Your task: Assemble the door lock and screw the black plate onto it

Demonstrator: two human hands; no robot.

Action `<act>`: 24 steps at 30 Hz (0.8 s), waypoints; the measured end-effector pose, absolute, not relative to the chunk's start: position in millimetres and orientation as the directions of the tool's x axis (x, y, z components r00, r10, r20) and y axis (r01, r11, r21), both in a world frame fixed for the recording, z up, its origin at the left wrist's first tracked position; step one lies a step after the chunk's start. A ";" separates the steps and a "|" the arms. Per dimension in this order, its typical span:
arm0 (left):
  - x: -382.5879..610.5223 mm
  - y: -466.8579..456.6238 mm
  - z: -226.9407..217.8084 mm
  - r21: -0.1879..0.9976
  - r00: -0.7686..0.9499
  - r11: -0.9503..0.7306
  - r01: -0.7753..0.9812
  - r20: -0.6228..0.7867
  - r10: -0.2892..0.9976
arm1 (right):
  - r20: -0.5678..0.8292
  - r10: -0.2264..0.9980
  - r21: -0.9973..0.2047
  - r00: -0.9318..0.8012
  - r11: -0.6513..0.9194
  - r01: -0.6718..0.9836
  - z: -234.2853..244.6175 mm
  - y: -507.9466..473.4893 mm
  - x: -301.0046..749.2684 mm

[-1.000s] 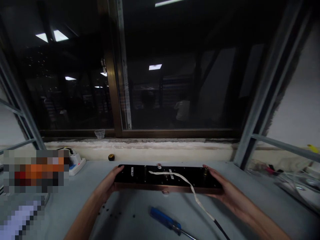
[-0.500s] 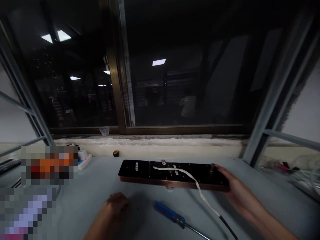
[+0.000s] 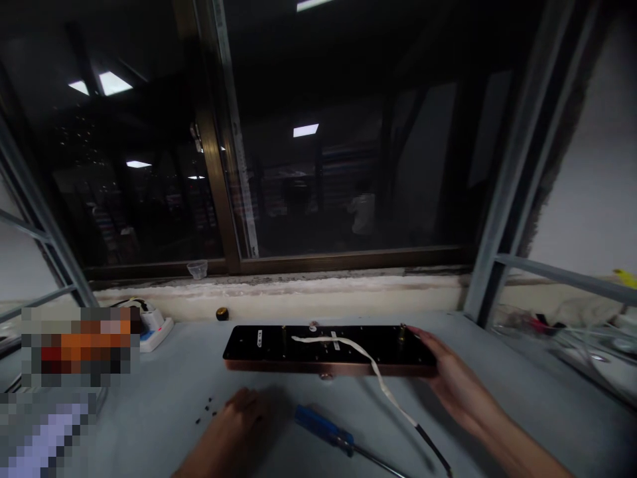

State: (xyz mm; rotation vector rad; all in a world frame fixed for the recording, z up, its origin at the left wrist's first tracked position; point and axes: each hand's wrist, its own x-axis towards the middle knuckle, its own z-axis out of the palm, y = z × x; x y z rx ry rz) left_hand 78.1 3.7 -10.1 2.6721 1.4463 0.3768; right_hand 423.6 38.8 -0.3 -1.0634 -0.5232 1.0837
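Observation:
A long, flat lamp-like housing [image 3: 368,355] with a black top and copper-coloured side lies across the table. It has small white labels, brass posts and a white-sleeved cable [image 3: 381,385] that ends in a dark section. My right hand [image 3: 450,372] grips its right end, thumb on top and fingers at the side. My left hand [image 3: 241,408] rests near the table in front of the housing's left part, fingers curled together; anything in them is hidden. Several tiny black screws [image 3: 206,410] lie left of it. A blue-handled screwdriver [image 3: 323,428] lies between my hands.
A small dark knob [image 3: 221,313] stands at the table's back, and a clear plastic cup [image 3: 198,269] is on the window ledge. A white power strip [image 3: 158,335] and blurred-out items are at left. Metal frame posts [image 3: 497,219] rise at both sides; cables [image 3: 567,332] lie at right.
The view has shifted slightly right. My left hand has moved a little to the right over the table, and the tiny black screws now show beside it. My right hand keeps its grip.

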 end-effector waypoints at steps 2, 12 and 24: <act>81.6 3.8 -10.4 0.181 0.519 -0.550 0.815 0.194 0.832 | -0.144 0.898 -0.890 0.416 0.066 -0.451 -2.3 39.4 424.8; 145.3 23.2 85.1 0.364 0.477 -0.564 0.741 0.306 0.824 | -0.104 0.879 -0.916 0.465 0.098 -0.390 0.3 40.1 422.4; 182.8 45.5 79.5 0.309 0.618 -0.682 0.664 0.288 0.732 | -0.091 0.879 -0.924 0.468 0.101 -0.368 13.9 32.3 416.1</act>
